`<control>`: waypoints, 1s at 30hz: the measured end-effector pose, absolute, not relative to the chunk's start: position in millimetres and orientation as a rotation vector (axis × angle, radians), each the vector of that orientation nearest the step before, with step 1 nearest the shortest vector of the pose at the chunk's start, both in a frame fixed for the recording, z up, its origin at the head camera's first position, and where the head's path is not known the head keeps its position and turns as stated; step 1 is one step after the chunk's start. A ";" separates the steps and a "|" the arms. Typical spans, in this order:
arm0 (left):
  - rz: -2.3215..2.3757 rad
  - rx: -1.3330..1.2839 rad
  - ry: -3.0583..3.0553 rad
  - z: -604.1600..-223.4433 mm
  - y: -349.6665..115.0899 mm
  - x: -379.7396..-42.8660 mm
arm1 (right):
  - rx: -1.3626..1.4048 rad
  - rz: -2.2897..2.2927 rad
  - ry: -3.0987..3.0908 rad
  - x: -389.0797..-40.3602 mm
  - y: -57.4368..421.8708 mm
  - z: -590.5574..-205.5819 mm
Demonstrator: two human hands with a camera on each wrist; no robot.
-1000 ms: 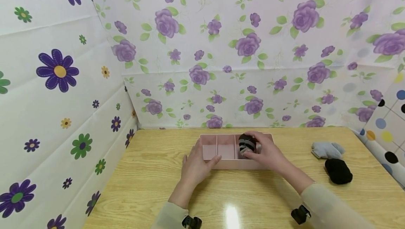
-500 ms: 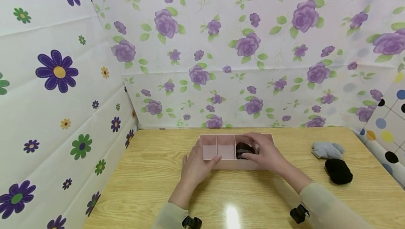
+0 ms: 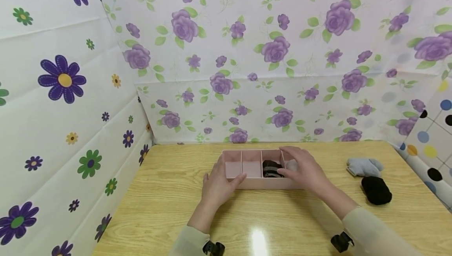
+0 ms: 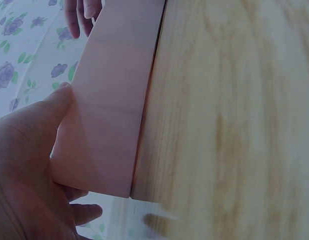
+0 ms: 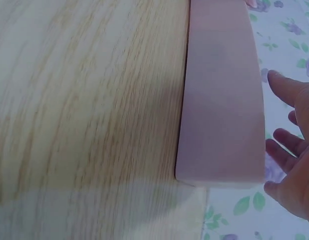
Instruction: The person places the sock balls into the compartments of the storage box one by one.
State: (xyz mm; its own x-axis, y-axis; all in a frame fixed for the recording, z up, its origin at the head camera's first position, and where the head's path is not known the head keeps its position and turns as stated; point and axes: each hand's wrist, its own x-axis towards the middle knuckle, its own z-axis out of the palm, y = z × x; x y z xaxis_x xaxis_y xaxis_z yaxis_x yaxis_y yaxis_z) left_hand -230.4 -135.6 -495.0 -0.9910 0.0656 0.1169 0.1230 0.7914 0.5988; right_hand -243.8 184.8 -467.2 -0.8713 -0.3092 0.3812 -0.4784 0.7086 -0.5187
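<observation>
head: right hand point(image 3: 308, 169) spread over pink box point(image 3: 266, 184)

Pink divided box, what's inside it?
A gray-striped black rolled sock sits in the third compartment from left, a gray bundle in the next; the right hand hides the rest there.

And there's the head camera, high and well back, facing forward and down over the table point(image 3: 176, 205), pink box point(image 3: 265, 184) at five o'clock. In close goes the left-wrist view, left hand point(image 4: 27, 160) at eight; right-wrist, close too, right hand point(image 5: 297, 145) at three. Both wrist views share the box's outer wall!
</observation>
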 end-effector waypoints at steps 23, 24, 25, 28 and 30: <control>-0.979 -0.163 -2.882 -494.0 -134.6 -230.1 | 0.546 0.783 -2.657 -214.4 244.8 -456.1; -0.977 -0.163 -2.882 -494.2 -134.8 -230.4 | 0.541 0.780 -2.662 -213.2 248.1 -456.4; -0.979 -0.163 -2.880 -494.1 -134.8 -230.4 | 0.536 0.775 -2.667 -211.7 251.4 -456.8; -0.979 -0.163 -2.876 -494.1 -134.6 -230.3 | 0.528 0.770 -2.679 -208.1 260.5 -458.5; -0.973 -0.158 -2.882 -494.4 -134.5 -230.6 | 0.523 0.762 -2.681 -206.2 266.1 -460.0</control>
State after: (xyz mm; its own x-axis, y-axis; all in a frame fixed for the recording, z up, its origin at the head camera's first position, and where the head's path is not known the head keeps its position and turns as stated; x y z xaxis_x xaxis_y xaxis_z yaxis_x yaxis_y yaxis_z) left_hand -230.6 -134.5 -494.4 -0.9901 0.0673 0.1229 0.1280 0.7909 0.5984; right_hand -206.2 266.1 -460.0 -0.8870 -0.2600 0.3816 -0.4218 0.7924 -0.4406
